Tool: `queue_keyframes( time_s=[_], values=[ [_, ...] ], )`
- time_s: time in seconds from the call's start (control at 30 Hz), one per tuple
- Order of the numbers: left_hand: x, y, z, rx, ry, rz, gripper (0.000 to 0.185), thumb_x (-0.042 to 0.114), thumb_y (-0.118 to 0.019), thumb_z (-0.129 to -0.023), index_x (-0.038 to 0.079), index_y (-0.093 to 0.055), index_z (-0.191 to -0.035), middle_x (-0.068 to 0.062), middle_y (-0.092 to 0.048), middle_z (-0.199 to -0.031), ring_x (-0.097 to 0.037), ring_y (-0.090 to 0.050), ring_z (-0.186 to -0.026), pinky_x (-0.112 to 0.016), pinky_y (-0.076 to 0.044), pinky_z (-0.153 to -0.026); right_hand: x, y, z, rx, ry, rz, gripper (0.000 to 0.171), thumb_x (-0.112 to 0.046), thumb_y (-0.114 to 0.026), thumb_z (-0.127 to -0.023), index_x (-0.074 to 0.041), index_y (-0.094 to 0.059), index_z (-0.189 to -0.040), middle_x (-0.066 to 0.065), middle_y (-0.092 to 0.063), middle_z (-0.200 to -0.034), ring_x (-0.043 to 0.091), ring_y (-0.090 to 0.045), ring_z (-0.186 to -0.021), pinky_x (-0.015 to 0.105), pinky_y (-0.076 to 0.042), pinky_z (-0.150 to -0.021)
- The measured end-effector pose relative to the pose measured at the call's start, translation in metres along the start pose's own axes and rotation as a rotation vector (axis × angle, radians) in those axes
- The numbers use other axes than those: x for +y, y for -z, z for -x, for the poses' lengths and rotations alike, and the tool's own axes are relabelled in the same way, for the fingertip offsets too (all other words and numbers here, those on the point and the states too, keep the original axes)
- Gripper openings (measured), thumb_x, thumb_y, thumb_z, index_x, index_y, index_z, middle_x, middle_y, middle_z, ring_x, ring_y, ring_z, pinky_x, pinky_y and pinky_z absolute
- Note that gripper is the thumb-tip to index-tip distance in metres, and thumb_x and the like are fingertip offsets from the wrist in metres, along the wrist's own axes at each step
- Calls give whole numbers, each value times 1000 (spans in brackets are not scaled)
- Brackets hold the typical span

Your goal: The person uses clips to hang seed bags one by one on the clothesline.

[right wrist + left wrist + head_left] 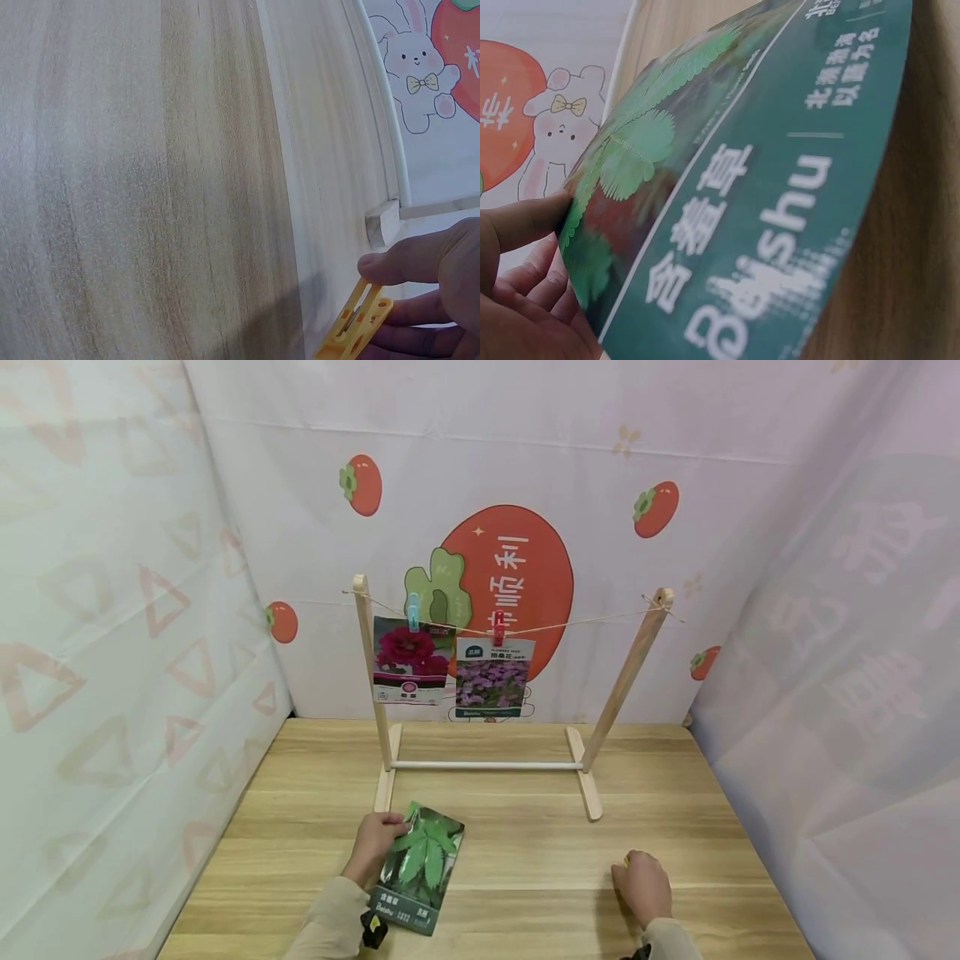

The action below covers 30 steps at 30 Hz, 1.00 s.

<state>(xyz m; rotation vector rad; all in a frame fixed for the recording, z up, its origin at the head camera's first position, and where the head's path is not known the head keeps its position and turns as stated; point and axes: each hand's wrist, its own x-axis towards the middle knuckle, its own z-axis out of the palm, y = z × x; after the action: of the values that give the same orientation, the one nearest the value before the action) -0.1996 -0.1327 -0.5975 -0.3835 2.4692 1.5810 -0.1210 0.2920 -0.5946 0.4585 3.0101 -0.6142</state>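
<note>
My left hand (377,843) pinches the upper left edge of a green seed packet (420,870) with a fern-like leaf printed on it. In the left wrist view the thumb lies on the front of this packet (727,187) and the other fingers are behind it. Over to the right, my right hand (643,885) holds a yellow clothespin (356,322) between thumb and fingers, low over the table. From the head view, most of that clothespin is hidden by the hand.
A wooden stand (630,681) with a string (577,625) spans the back of the table (510,827). A blue clothespin (413,612) holds a red-flower packet (411,660) there, and a red clothespin (498,628) a purple-flower packet (492,681). Fabric walls enclose three sides.
</note>
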Motion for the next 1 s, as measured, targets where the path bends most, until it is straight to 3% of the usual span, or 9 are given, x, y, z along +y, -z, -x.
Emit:
queue_keyframes(
  time_s=[0.3, 0.5, 1.0],
  values=[
    [8, 2, -4, -6, -5, 63, 24, 9, -68, -89, -9, -67, -105, -19, -72, -96, -19, -67, -83, -33, -55, -72, -4, 3, -3, 67, -17, -17, 34, -12, -67, -85, 16, -65, -104, 35, -66, -104, 48, -64, -98, 55, -52, -85],
    [13, 3, -4, -7, -6, 92, 24, 10, -67, -90, -8, -67, -106, -19, -72, -97, -15, -66, -80, -33, -56, -72, -5, 5, -5, 93, 7, -32, 33, -12, -68, -84, 16, -65, -102, 34, -66, -102, 48, -65, -95, 55, -53, -83],
    [10, 2, -2, 8, 25, 138, 26, 14, -69, -90, -5, -68, -107, -14, -73, -96, -11, -64, -78, -27, -52, -65, -9, 8, -4, 69, 19, -37, 33, -12, -71, -81, 15, -67, -100, 33, -68, -97, 44, -67, -88, 53, -53, -78]
  ],
)
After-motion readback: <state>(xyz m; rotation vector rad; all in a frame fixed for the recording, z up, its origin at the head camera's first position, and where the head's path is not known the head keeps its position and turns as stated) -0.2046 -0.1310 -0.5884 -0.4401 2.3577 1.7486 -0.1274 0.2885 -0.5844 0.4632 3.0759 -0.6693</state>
